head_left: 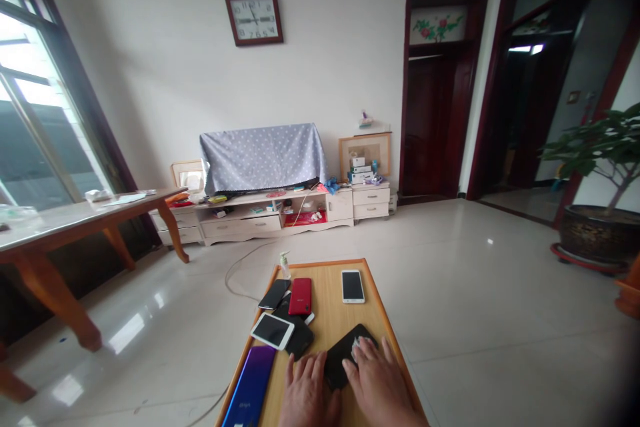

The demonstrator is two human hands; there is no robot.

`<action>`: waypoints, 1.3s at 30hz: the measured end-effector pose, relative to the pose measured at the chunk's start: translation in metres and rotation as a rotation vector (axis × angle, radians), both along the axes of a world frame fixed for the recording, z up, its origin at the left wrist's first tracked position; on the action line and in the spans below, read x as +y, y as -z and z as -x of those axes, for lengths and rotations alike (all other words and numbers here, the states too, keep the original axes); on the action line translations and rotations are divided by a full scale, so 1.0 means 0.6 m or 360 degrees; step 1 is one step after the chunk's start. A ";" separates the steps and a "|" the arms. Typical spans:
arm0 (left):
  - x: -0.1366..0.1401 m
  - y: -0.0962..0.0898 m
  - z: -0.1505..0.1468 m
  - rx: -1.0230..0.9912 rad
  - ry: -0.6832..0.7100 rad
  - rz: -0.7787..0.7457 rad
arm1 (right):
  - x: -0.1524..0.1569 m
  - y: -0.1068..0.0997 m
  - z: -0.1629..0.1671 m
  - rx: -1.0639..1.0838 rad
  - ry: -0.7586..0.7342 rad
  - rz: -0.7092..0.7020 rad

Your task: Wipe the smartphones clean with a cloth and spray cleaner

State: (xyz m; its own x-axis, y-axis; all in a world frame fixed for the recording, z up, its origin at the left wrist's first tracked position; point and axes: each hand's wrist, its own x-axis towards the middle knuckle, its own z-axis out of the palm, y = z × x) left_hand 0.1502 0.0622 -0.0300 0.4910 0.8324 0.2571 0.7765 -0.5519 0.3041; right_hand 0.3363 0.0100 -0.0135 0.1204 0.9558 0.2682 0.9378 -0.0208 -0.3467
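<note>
A black phone (pixel 341 355) lies at a slant near the front of the small wooden table. At its left edge is my left hand (pixel 306 392), the index finger against the side and the thumb by the lower corner, steadying it. My right hand (pixel 377 377) presses a crumpled white tissue (pixel 357 345) onto the phone's dark face, fingers bunched over it. To the left lie a blue-purple phone (pixel 250 387), a white phone with a dark screen (pixel 273 331), a red phone (pixel 301 296) and several dark phones, partly overlapping. Another white phone (pixel 353 286) lies at the far right.
A small clear pump bottle (pixel 285 267) stands at the table's (pixel 330 280) far left corner. Beyond are a white TV cabinet (pixel 240 228) with a cloth-covered TV (pixel 265 157), a larger wooden table (pixel 100 220) at left, and a potted plant (pixel 600 230) at right. A cable (pixel 227 277) crosses the floor.
</note>
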 end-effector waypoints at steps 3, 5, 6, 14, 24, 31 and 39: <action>0.009 0.002 0.004 0.0022 -0.0004 0.0130 | -0.004 0.031 0.042 0.0054 -0.0233 0.0116; 0.012 0.001 0.006 0.0064 0.0018 0.0203 | -0.007 0.045 0.060 0.0083 -0.0361 0.0148; 0.012 -0.001 0.006 0.0075 0.0019 0.0212 | -0.008 0.045 0.061 0.0089 -0.0383 0.0133; -0.005 -0.017 -0.003 -0.0023 -0.0037 0.0144 | 0.009 -0.013 -0.002 -0.0034 0.0042 -0.0010; 0.017 0.025 0.010 -0.0071 -0.0028 0.0027 | 0.005 0.012 0.054 0.0139 -0.0363 0.0107; 0.021 0.036 0.014 0.0004 0.0037 -0.0091 | 0.024 -0.011 0.024 0.0014 -0.0028 0.0085; 0.032 0.051 0.020 0.0034 0.0027 -0.0067 | 0.015 -0.004 0.077 0.0196 -0.0453 0.0203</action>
State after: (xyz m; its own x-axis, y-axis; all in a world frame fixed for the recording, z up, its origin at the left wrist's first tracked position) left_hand 0.1382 0.0816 -0.0603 0.5105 0.8128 0.2808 0.7731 -0.5767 0.2639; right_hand 0.2901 0.0192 -0.0109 -0.1324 0.9807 0.1442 0.8632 0.1856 -0.4695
